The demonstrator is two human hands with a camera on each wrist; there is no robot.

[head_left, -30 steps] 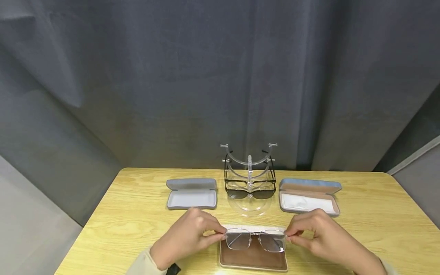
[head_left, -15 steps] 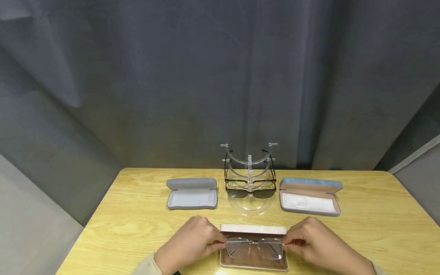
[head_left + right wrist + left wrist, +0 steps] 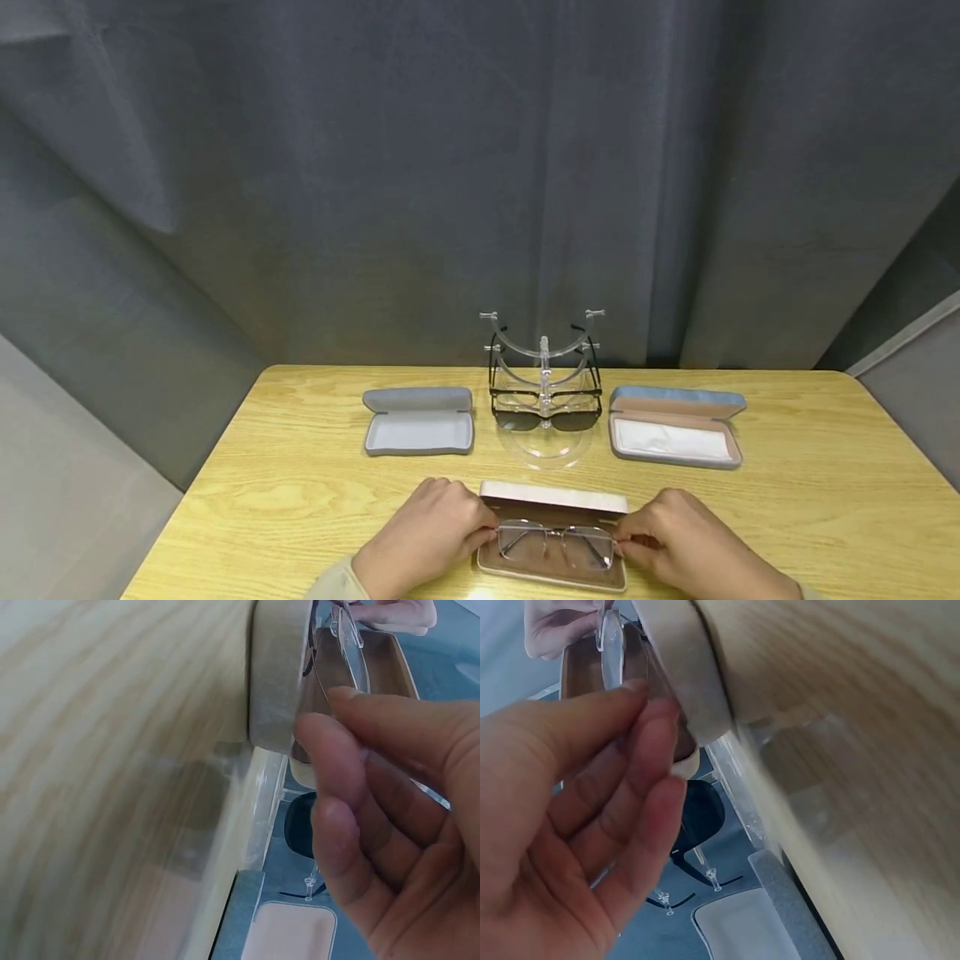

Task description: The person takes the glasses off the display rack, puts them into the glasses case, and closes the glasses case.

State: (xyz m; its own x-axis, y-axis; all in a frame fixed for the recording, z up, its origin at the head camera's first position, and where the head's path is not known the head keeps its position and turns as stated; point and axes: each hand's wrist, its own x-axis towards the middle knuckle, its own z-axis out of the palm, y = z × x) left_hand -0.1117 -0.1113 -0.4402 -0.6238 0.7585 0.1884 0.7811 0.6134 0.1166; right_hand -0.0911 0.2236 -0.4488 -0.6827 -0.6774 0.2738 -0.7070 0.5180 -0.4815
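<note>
A pair of thin-rimmed eyeglasses (image 3: 555,545) with clear lenses lies over the brown-lined base of an open cream glasses case (image 3: 555,497). My left hand (image 3: 429,533) pinches the frame's left end between thumb and forefinger. At the opposite end, the thumb and forefinger of my right hand (image 3: 686,542) pinch the frame. The temples appear folded behind the lenses. In the left wrist view, a lens (image 3: 613,652) shows just past my fingertips, beside the case wall. Whether the frame touches the lining is hard to tell.
Behind the case, a clear display stand (image 3: 545,367) bears black-framed glasses (image 3: 514,393) and dark sunglasses (image 3: 576,421). An open grey case (image 3: 420,432) stands at the left. On the right, an open blue case (image 3: 678,406) holds a white cloth (image 3: 671,440). A dark curtain hangs behind the table.
Both hands have lowered the eyeglasses toward the near side, from in front of the case's lid down into its base. Their grip on both ends is kept.
</note>
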